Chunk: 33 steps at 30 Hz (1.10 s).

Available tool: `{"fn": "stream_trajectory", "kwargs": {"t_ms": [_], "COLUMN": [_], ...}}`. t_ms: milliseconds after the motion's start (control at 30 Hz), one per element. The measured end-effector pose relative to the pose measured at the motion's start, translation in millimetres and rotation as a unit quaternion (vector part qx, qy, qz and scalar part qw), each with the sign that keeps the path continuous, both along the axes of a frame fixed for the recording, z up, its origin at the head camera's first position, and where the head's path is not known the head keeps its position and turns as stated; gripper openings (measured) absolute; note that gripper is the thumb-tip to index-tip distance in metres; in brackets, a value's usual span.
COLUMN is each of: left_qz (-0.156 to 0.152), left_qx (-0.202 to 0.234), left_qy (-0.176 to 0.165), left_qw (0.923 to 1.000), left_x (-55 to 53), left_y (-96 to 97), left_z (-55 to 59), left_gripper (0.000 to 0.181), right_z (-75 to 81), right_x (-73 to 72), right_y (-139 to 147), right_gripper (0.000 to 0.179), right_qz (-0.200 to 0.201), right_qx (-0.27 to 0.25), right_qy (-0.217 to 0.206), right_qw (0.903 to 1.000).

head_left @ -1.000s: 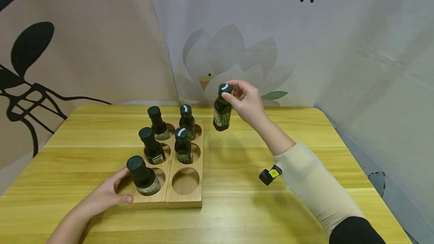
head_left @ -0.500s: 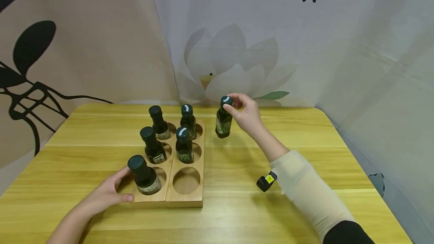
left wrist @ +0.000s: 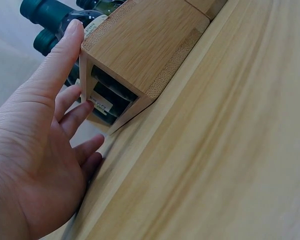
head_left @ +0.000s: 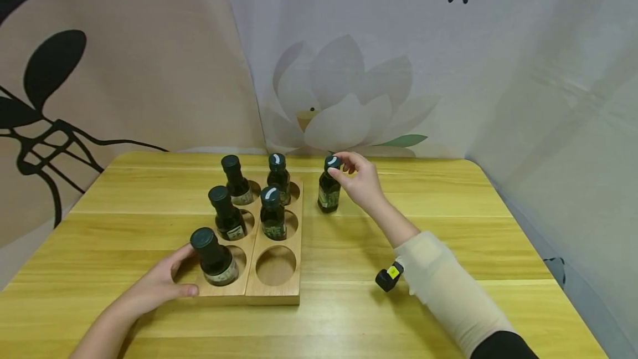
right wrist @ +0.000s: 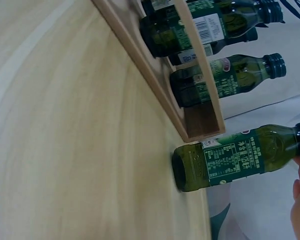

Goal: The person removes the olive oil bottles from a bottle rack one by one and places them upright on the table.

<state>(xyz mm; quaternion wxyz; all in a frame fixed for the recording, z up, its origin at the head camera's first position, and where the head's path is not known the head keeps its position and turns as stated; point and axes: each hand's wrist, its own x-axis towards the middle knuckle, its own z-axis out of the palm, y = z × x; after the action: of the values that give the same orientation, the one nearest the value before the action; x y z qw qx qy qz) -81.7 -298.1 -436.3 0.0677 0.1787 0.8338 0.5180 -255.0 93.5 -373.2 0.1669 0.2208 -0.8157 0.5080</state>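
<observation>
My right hand (head_left: 361,183) pinches the dark cap of a green glass bottle (head_left: 329,191) between thumb and fingers. The bottle stands upright right of the wooden rack (head_left: 273,291), its base at the tabletop; in the right wrist view its green printed label (right wrist: 234,159) shows. My left hand (head_left: 158,287) rests at the rack's near left corner, thumb along the front edge and fingers beside the open side (left wrist: 60,130). Five round holes of the rack hold similar bottles, including a near left bottle (head_left: 215,259) and a right-column bottle (head_left: 273,215). The near right hole (head_left: 276,266) holds none.
A yellow wooden table (head_left: 399,314) carries everything. Behind it hangs a pale cloth backdrop (head_left: 498,71) with a printed lotus. A small black device with a yellow mark (head_left: 389,277) hangs from the right wrist, close over the table.
My right hand has lowered the bottle from the air to the tabletop, right of the rack. My left hand and the racked bottles have kept their places.
</observation>
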Motion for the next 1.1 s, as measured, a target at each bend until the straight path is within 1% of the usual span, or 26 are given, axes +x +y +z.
{"fn": "stream_trajectory", "kwargs": {"t_ms": [167,400,533,700,833,967,1100], "left_qz": [0.002,0.001,0.0,-0.001,-0.003,-0.004,-0.002], "left_qx": [-0.001,0.0,-0.001,0.002,0.006,0.006,0.003], "left_qy": [0.0,0.006,0.007,0.007,0.007,0.009,0.006], "left_qw": [1.0,1.0,1.0,1.0,1.0,0.9999,1.0], "left_x": [0.3,-0.2,-0.3,-0.2,-0.8,-0.8,-0.4], "left_y": [0.0,-1.5,-1.5,-1.1,-0.6,-0.5,-1.0], "left_z": [-0.4,-2.1,-2.8,-2.7,-2.3,-2.3,-2.0], "left_gripper": [0.085,0.086,0.086,0.086,0.086,0.086,0.086], "right_z": [-3.8,-4.8,-6.1,-3.2,7.8,21.6,29.4], "right_x": [0.7,3.0,3.1,3.6,6.9,15.9,28.4], "right_y": [-0.8,-1.8,-0.9,2.7,3.6,-1.5,-12.1], "right_gripper": [0.027,0.027,0.028,0.033,0.036,0.037,0.038], "right_qz": [0.0,0.004,0.006,0.011,0.015,0.031,0.064], "right_qx": [-0.005,-0.014,-0.01,0.004,-0.005,-0.014,-0.017], "right_qy": [0.002,-0.02,-0.022,0.005,0.039,0.068,0.09], "right_qw": [1.0,0.9997,0.9997,0.9999,0.9991,0.9971,0.9937]}}
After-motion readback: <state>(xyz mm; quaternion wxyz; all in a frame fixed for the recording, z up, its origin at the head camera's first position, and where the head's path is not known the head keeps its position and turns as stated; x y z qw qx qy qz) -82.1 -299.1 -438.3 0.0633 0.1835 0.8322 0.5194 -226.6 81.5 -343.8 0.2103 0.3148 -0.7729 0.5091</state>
